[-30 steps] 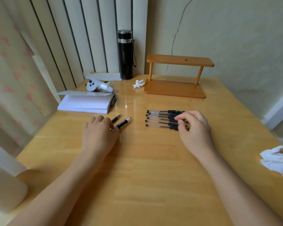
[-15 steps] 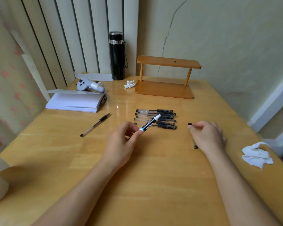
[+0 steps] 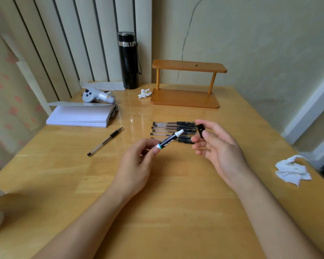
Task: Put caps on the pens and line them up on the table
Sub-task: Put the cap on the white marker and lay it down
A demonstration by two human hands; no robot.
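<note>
My left hand (image 3: 138, 161) holds a black marker (image 3: 169, 139) with a white tip, raised above the table and pointing up to the right. My right hand (image 3: 219, 148) pinches a black cap (image 3: 201, 130) just right of the marker's tip, a short gap apart. Behind them several capped black pens (image 3: 173, 130) lie in a row side by side on the wooden table (image 3: 157, 212). One uncapped pen (image 3: 105, 141) lies alone at a slant to the left.
A white pad of paper (image 3: 80, 116) and a grey controller (image 3: 97, 96) sit at the back left, a black flask (image 3: 128, 59) and a small wooden shelf (image 3: 185, 85) at the back. Crumpled tissues lie near the shelf (image 3: 144, 93) and at the right edge (image 3: 292, 170).
My left hand picked the marker off the table and lifted it toward the middle. My right hand left the pen row, picked up the cap and raised it beside the marker's tip.
</note>
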